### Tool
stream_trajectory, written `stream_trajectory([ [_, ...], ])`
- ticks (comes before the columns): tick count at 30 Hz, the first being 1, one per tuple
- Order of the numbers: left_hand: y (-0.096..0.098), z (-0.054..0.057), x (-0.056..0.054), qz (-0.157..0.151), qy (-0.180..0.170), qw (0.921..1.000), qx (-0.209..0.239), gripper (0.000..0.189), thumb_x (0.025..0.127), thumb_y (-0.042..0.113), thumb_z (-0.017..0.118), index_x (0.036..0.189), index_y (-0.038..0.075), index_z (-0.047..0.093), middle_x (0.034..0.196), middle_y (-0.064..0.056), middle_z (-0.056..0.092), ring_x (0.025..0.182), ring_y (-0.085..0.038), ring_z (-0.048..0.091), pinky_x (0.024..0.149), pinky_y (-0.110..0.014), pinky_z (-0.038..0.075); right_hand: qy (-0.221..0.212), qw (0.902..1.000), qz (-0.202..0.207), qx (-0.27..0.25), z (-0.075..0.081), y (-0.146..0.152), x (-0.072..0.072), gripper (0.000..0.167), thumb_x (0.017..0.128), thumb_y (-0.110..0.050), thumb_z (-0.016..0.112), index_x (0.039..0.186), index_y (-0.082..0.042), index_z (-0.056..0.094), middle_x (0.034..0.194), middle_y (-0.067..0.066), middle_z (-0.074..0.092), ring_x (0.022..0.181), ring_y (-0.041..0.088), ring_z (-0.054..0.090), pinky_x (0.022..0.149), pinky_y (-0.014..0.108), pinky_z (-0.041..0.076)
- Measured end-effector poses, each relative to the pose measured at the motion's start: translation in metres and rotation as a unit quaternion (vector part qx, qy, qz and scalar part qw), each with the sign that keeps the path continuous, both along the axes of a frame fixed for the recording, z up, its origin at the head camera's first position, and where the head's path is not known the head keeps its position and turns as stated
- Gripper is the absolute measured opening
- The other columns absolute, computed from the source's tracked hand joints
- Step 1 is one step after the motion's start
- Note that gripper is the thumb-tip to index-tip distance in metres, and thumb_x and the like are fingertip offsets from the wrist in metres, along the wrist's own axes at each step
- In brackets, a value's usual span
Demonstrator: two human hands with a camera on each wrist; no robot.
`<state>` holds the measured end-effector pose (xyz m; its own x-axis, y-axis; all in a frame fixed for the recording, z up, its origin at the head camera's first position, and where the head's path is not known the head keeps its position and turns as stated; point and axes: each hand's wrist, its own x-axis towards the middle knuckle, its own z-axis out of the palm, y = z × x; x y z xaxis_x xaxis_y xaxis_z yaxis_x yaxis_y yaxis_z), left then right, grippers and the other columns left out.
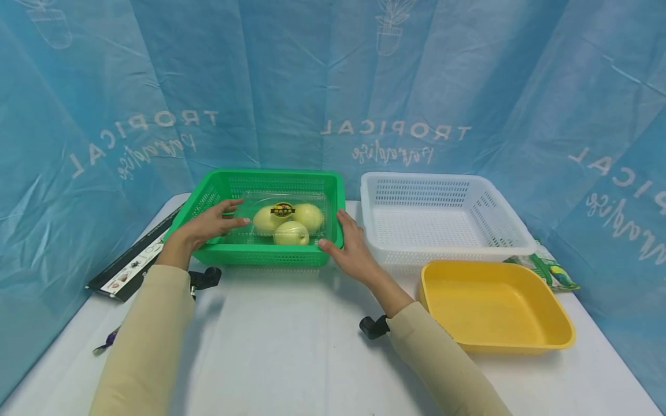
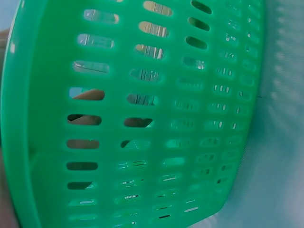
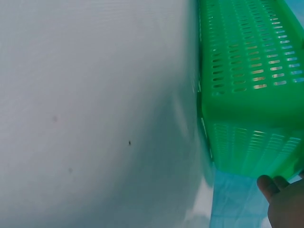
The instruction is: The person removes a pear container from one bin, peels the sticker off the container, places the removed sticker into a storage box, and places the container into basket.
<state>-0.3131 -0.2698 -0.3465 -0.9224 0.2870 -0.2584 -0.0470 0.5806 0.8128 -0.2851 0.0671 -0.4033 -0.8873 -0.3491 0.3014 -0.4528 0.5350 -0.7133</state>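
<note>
A green plastic basket (image 1: 260, 255) with slotted walls stands at the back left of the table. In it lies a clear lidded box (image 1: 244, 202) holding 3 pale yellow-green round fruits (image 1: 291, 233) under a dark label. My left hand (image 1: 210, 221) reaches over the basket's left front corner, fingers spread towards the box; whether it touches the box cannot be told. At the basket's right front corner, my right hand (image 1: 354, 248) has its thumb by the front rim and its fingers along the right side. The right wrist view shows fingertips (image 3: 268, 186) beside the end wall.
Right of the green basket is a white basket (image 1: 432, 254), with a yellow tub (image 1: 494, 306) in front. A green packet (image 1: 551, 268) lies partly behind them. On the left are a long black-and-white box (image 1: 132, 263) and a small purple-wrapped item (image 1: 109, 338). A blue curtain (image 1: 291, 86) hangs behind.
</note>
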Motion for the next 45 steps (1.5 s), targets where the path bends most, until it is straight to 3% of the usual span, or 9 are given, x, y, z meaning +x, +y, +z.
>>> stream_trajectory([
  [13,-0.0016,-0.0011,-0.0027,0.002,-0.032,0.9995,0.006,0.095,0.088,0.045,0.061,0.152,0.027,-0.006,0.157,-0.022,-0.009,0.138,-0.055,0.011,0.108,-0.067,0.021,0.005,0.9999,0.006,0.012,-0.0030,0.0004,-0.0002,0.081,0.094,-0.053,0.046,0.151,-0.005,0.014,0.160,0.006,0.007,0.144,0.037,0.012,0.114,0.059,0.019],
  [19,0.0031,-0.0006,-0.0010,-0.006,-0.026,0.9996,0.005,0.092,0.091,0.037,0.061,0.152,0.026,-0.007,0.156,-0.025,-0.009,0.140,-0.053,0.005,0.108,-0.067,0.021,0.007,0.9999,0.004,0.012,-0.0033,0.0006,0.0015,0.078,0.095,-0.049,0.047,0.150,-0.004,0.015,0.160,0.006,0.007,0.145,0.035,0.012,0.114,0.058,0.018],
  [30,0.0048,-0.0040,-0.0033,0.001,-0.016,0.9999,0.002,0.092,0.091,0.036,0.061,0.152,0.027,-0.007,0.156,-0.027,-0.006,0.142,-0.050,0.004,0.105,-0.067,0.027,0.014,0.9999,0.004,0.010,-0.0039,-0.0001,0.0017,0.084,0.093,-0.058,0.044,0.150,-0.003,0.016,0.160,0.007,0.008,0.143,0.037,0.014,0.113,0.059,0.019],
  [45,0.0047,-0.0034,-0.0012,0.007,0.011,0.9999,-0.003,0.087,0.091,0.036,0.060,0.153,0.024,0.000,0.155,-0.030,0.001,0.140,-0.050,0.010,0.106,-0.066,0.027,-0.007,0.9994,-0.009,0.033,0.0015,-0.0010,0.0031,0.077,0.094,-0.044,0.051,0.150,-0.003,0.017,0.159,0.007,0.009,0.135,0.042,0.024,0.109,0.058,0.028],
])
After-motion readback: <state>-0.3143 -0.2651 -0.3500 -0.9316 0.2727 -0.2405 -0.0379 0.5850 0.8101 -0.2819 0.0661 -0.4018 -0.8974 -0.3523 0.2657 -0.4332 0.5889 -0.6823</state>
